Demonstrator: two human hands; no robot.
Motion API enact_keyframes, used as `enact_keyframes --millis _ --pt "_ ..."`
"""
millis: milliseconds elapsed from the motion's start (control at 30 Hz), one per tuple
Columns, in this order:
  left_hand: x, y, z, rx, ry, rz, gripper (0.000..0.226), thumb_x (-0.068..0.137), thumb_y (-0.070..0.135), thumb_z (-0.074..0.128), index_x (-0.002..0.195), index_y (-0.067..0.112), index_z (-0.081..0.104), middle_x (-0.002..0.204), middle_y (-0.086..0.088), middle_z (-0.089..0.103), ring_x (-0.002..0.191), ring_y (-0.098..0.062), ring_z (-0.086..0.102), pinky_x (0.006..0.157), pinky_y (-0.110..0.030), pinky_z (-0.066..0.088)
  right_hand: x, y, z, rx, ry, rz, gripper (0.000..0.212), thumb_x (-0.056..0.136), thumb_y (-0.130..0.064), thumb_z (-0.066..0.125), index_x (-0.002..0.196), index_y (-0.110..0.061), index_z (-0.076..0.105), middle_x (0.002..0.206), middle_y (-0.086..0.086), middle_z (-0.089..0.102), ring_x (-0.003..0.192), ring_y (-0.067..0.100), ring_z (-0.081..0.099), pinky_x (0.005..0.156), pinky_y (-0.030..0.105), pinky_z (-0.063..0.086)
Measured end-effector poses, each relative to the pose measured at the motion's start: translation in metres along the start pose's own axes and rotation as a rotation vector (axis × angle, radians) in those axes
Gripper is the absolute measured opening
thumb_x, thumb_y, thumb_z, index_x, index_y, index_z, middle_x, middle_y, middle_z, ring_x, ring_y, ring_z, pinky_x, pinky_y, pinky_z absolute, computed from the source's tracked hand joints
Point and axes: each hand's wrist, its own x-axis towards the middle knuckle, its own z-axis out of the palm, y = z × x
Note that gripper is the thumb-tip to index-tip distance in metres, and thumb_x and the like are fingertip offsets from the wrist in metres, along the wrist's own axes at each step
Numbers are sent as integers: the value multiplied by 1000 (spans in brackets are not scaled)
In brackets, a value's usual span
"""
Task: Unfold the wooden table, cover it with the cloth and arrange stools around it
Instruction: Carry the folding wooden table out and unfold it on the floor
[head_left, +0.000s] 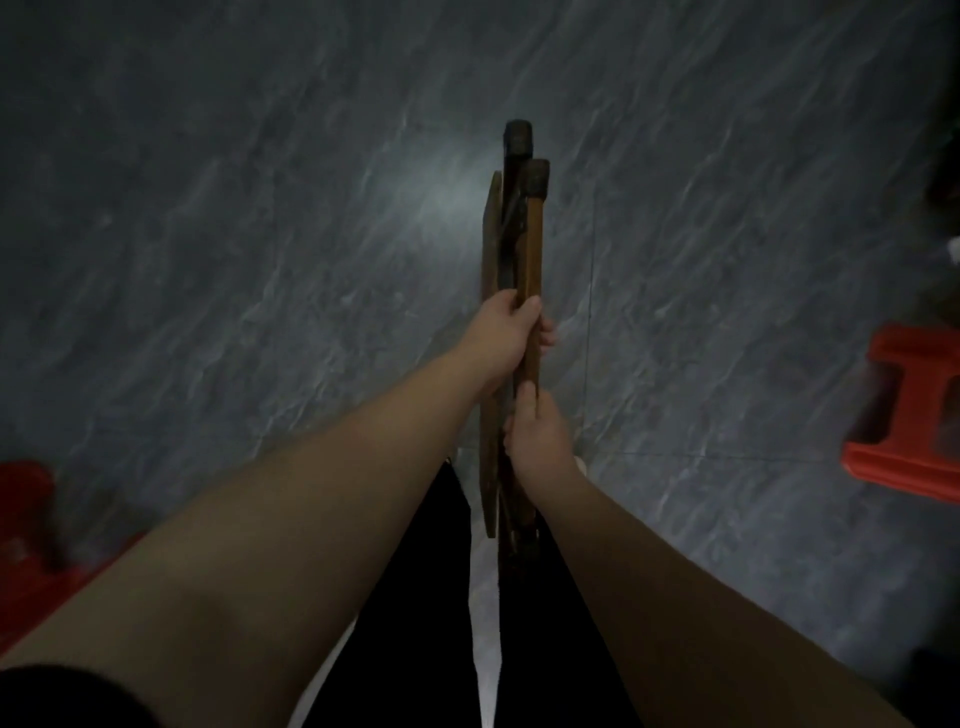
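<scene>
The folded wooden table (519, 234) stands on edge in front of me, seen end-on, its legs with dark rubber caps pointing away over the grey floor. My left hand (501, 332) grips a leg about halfway along, fingers curled round it. Closer to me, my right hand (535, 436) grips the same bundle of legs. A red plastic stool (909, 415) stands at the right edge of the view. Another red stool (26, 514) shows at the lower left, partly hidden by my left arm. No cloth is in view.
Grey marbled floor tiles (260, 234) spread out ahead and to both sides. Some dark objects (945, 171) lie at the far right edge, too dim to identify. My legs in black trousers (415, 597) are below the table.
</scene>
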Motion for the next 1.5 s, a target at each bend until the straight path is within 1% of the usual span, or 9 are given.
enact_keyframes --millis 433,533,633,733,867,1033,1167,1400,1500 --pt "6 -3 -5 159 -12 17 21 105 24 44 111 6 54 95 -12 66 86 -24 70 81 -39 58 7 1 -1 28 -51 5 43 100 -49 31 94 -14 57 93 15 65 88 32 63 86 54 51" --pt "6 -3 -3 353 29 50 22 104 32 43 107 15 55 100 -10 68 91 -26 69 86 -45 57 8 2 -7 3 -67 -22 38 104 -42 33 99 -12 57 97 15 66 93 32 64 86 48 50" --pt "-2 -3 -4 637 74 141 37 105 39 38 125 11 53 110 -6 65 94 -18 62 78 -29 47 8 4 -18 -49 -87 -90 33 105 -38 36 106 -13 58 100 6 65 95 22 61 85 36 46" --pt "-16 -19 -13 730 97 199 43 104 43 36 134 14 49 116 -4 63 98 -16 61 81 -29 47 9 5 -34 -118 -113 -162 25 103 -36 40 111 -20 58 92 -9 64 88 10 62 81 32 47" --pt "-42 -49 -23 849 103 199 61 98 57 30 143 18 43 134 -7 58 120 -22 57 103 -43 46 8 12 -59 -263 -111 -302 27 102 -30 43 123 -21 58 106 -5 65 99 11 61 89 34 49" --pt "-95 -90 -32 1152 97 244 54 103 35 43 150 10 35 140 -17 52 124 -31 50 106 -37 37 5 41 -90 -643 -63 -493 41 98 -22 50 138 -10 50 129 12 57 122 27 49 104 36 36" --pt "-129 -125 -43 1350 152 164 63 100 44 30 153 11 28 155 -16 36 140 -34 34 115 -47 30 -10 74 -104 -872 -15 -549 55 95 -26 51 146 -11 40 143 14 48 130 32 44 107 47 40" --pt "-192 -165 -62 1430 250 265 67 99 48 28 156 14 22 161 -15 23 147 -36 21 118 -50 20 -62 142 -95 -897 73 -605 64 92 -39 29 147 -10 38 145 16 44 132 35 43 105 53 42" --pt "-221 -183 -71 1433 264 314 70 96 50 25 157 15 20 163 -13 20 149 -34 17 119 -48 17 -90 170 -84 -862 100 -624 62 92 -34 37 149 -10 35 148 16 41 137 34 39 107 54 40"
